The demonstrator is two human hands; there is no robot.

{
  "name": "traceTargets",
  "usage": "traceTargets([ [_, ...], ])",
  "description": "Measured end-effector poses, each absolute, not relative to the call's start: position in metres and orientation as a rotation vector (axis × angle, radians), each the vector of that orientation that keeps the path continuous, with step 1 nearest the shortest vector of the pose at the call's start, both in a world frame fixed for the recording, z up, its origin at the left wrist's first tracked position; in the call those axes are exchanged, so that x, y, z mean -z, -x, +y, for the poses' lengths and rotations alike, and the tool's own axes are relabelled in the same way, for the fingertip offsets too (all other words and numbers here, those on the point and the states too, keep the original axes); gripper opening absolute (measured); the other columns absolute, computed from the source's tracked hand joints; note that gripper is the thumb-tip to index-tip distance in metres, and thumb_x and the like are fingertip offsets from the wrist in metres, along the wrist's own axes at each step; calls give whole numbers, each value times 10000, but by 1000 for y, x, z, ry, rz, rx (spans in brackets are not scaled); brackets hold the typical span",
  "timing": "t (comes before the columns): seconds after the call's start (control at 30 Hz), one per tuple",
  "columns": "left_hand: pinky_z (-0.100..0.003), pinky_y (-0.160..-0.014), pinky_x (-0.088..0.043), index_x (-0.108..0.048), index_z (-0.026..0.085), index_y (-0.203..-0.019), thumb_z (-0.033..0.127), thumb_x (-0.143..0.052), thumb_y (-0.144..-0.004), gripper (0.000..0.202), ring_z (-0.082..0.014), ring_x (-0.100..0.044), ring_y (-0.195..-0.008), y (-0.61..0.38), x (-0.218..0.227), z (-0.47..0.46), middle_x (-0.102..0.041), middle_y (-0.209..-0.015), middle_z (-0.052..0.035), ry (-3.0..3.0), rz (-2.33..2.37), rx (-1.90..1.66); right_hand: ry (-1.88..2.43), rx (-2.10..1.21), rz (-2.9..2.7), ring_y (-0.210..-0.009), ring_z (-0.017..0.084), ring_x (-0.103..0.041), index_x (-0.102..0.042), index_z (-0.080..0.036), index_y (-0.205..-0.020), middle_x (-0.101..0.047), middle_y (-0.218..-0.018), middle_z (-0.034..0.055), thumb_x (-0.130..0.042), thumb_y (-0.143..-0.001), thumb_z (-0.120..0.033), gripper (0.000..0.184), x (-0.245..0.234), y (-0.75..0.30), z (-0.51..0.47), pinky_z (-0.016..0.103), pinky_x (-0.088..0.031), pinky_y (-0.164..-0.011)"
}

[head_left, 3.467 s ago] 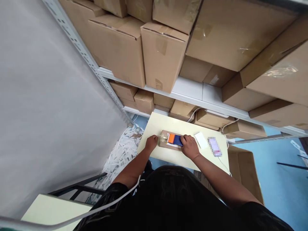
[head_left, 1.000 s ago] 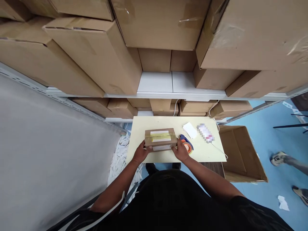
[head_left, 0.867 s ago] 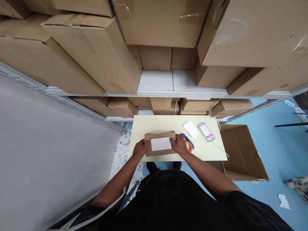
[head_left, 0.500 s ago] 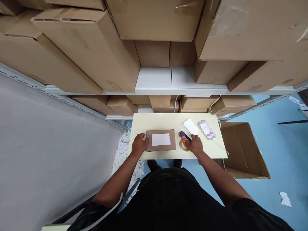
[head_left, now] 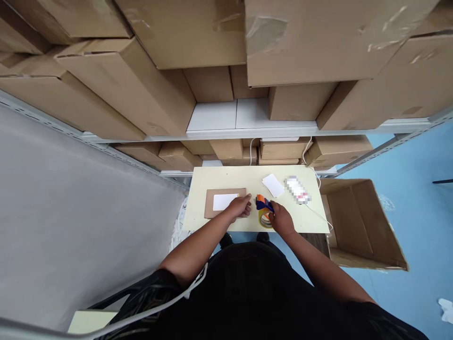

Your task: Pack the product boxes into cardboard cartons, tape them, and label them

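My right hand (head_left: 282, 219) grips a tape dispenser (head_left: 264, 203) with blue and orange parts and a roll of tape, held over the table's near edge. My left hand (head_left: 240, 207) is closed, its fingers curled together just left of the dispenser; whether anything is between them is too small to make out. Beneath that hand lies a flat brown cardboard box (head_left: 209, 204) with a white label (head_left: 222, 201) on top. The left hand and wrist cover the box's right part.
White cards (head_left: 273, 185) and a blurred-out item with a cable (head_left: 297, 190) lie on the pale table (head_left: 198, 177). Behind it, shelves (head_left: 212, 115) hold several cardboard boxes. A large open carton (head_left: 357, 222) stands on the floor at the right.
My left hand has moved right, from the box's left edge to its right side. The tape dispenser, in my right hand, has turned and been raised. The camera view has shifted slightly.
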State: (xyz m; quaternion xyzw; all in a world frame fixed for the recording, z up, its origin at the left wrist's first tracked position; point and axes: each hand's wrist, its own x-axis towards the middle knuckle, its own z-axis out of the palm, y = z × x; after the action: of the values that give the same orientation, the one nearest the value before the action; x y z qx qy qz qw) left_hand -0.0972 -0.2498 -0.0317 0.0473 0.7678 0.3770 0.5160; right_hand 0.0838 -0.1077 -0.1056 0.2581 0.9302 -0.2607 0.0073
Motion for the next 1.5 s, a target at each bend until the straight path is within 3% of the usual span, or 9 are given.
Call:
traceTargets([
  [0.23,-247,-630,-534,-672,161,-887,412,-575,-966,280,-151,-693,-662,98,31,-230,-755,-837,-77,-524,2025,-486,-841,826,2834,-1152,263,-607,-463,-133,-1505,-657,-1325,148,-472,-900,-123,605,80,-99,-122,331,-450,-982],
  [0.37,-341,-834,-520,-719,151,-810,305,-700,-843,158,-275,-703,-941,129,34,-193,-754,-955,-139,-866,2106,-134,-1103,824,2645,-1091,253,-643,-453,-142,-1507,-684,-1246,149,-471,-889,-91,621,82,-119,-144,307,-440,-901],
  [0.5,-442,-999,-414,-750,145,-837,209,-758,-722,132,-359,-568,-1174,146,54,-163,-713,-1083,-200,-1166,2096,179,-1285,852,2398,-1017,252,-682,-490,-152,-1452,-707,-1182,146,-492,-884,-94,571,101,-141,-187,301,-428,-805],
  [0.63,-523,-1064,-276,-743,152,-770,148,-761,-652,119,-359,-454,-1199,143,80,-172,-670,-1106,-189,-1412,2044,364,-1214,922,2304,-995,251,-696,-563,-155,-1310,-722,-1126,139,-505,-865,-75,456,120,-134,-230,297,-418,-771],
  [0.77,-510,-1041,-257,-743,145,-777,158,-727,-688,92,-331,-437,-1149,138,91,-196,-641,-1053,-180,-1572,2039,420,-1112,996,2302,-1019,250,-697,-559,-158,-1292,-732,-1120,139,-524,-848,-68,455,129,-112,-254,290,-421,-776],
  [0.97,-485,-1072,-306,-705,180,-1196,174,-597,-840,372,-325,-422,-1321,145,82,-229,-562,-1423,-157,-1742,2190,124,-1096,1066,2317,-1040,252,-701,-560,-168,-1300,-741,-1140,133,-528,-840,-78,471,125,-100,-263,289,-443,-794],
  [1.13,-563,-1225,-203,-528,221,-1474,514,-529,-960,592,-370,-230,-1547,192,66,-305,-363,-1656,-124,-1489,2469,-133,-1099,1090,2274,-989,249,-723,-577,-177,-1263,-766,-1069,115,-522,-835,-82,443,122,-93,-269,282,-450,-737],
  [1.33,-485,-1224,-326,-342,185,-1610,554,-792,-765,1025,-404,-173,-1579,211,66,-440,-90,-1746,-161,-1396,2297,-121,-1190,1033,2268,-981,256,-731,-566,-177,-1292,-768,-1078,119,-509,-866,-118,434,119,-67,-246,291,-477,-729],
  [1.5,-522,-1221,-305,-370,299,-1616,475,-863,-726,1033,-395,-319,-1522,168,69,-463,-197,-1734,-115,-1628,2207,-15,-1048,923,2338,-1008,265,-719,-573,-189,-1318,-750,-1118,129,-612,-865,-189,454,111,-8,-186,292,-490,-755],
])
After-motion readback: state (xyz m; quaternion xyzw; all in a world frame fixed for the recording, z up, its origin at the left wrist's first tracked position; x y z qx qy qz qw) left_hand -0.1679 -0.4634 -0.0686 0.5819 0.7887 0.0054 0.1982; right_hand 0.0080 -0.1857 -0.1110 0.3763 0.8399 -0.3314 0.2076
